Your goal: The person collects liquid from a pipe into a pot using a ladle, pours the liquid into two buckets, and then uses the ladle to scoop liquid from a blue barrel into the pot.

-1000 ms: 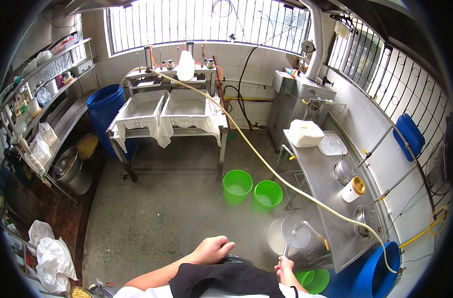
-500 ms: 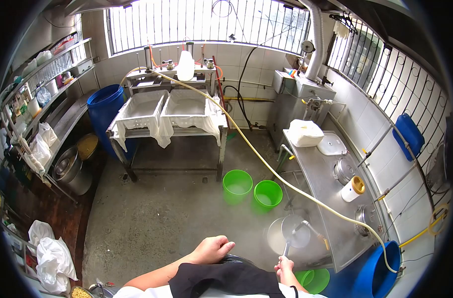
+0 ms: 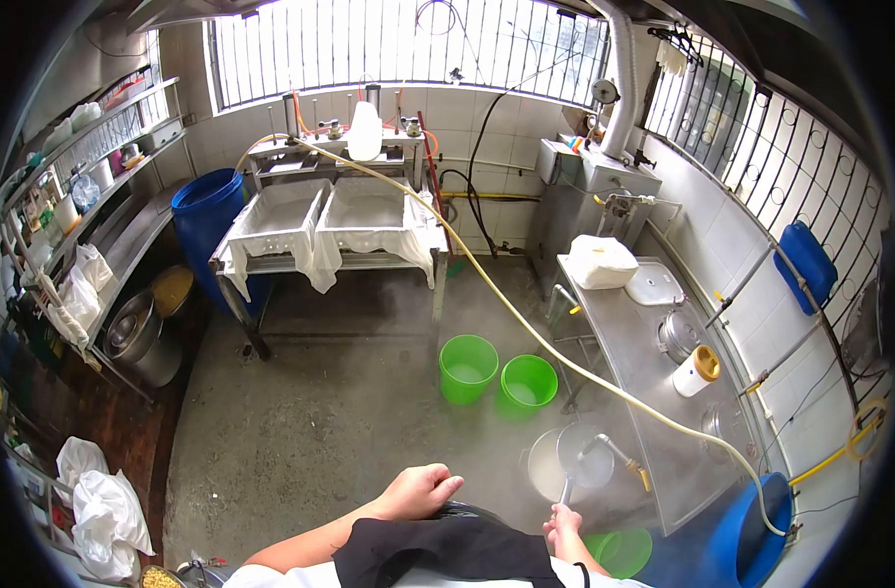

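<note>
The right hand (image 3: 563, 520), at about 5 o'clock in the view, is clenched around the low end of a ladle (image 3: 583, 457); its thin handle is the long axis, running from the fist toward 12 o'clock, with the round bowl at the far end, over the mouth of a steel pot (image 3: 534, 468) that holds whitish liquid under drifting steam; the left hand (image 3: 423, 490), at 6 o'clock, rests with fingers curled on a dark rim, and whether it grasps anything I cannot tell.

Three green buckets: two (image 3: 469, 367) (image 3: 529, 380) side by side at 12 o'clock from the pot, both seemingly with a little pale liquid, and a third (image 3: 619, 549) at 4 o'clock from the right hand, its inside unclear; two blue barrels (image 3: 207, 211) (image 3: 751, 529), at 10 and 4 o'clock; two cloth-lined trays (image 3: 281, 211) (image 3: 374, 206) on the press table at 11 o'clock; one yellowish hose (image 3: 526, 323) runs from that table down to the right barrel.
</note>
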### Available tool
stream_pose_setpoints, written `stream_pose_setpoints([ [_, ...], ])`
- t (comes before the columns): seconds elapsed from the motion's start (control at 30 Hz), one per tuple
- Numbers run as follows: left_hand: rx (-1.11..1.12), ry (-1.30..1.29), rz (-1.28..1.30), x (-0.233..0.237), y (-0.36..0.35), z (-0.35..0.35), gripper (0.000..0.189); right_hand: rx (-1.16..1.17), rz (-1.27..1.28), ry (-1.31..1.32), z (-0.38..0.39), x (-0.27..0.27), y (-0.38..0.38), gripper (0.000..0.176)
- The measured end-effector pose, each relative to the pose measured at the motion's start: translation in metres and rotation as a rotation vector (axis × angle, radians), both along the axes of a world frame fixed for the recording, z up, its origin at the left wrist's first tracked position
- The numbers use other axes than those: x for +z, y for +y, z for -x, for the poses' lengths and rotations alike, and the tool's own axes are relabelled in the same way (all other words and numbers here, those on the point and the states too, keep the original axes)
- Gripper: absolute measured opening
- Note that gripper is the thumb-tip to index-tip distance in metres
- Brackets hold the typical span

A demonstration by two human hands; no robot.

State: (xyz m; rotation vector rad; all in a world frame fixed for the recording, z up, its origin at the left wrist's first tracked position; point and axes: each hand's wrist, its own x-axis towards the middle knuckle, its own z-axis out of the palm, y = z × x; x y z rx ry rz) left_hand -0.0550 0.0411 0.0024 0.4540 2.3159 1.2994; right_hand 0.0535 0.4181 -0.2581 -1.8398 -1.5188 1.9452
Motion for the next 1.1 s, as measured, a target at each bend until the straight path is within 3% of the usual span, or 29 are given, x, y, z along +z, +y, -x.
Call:
stream_pose_setpoints([
  [0.3,-0.001,-0.004,-0.017,-0.004,0.0,-0.001,0.037,0.021,0.009,0.029,-0.004,-0.02,0.007,0.012],
  [1.1,0.074,0.061,-0.041,-0.023,0.008,0.001,0.034,-0.009,0.005,0.032,0.002,-0.012,0.004,0.016],
])
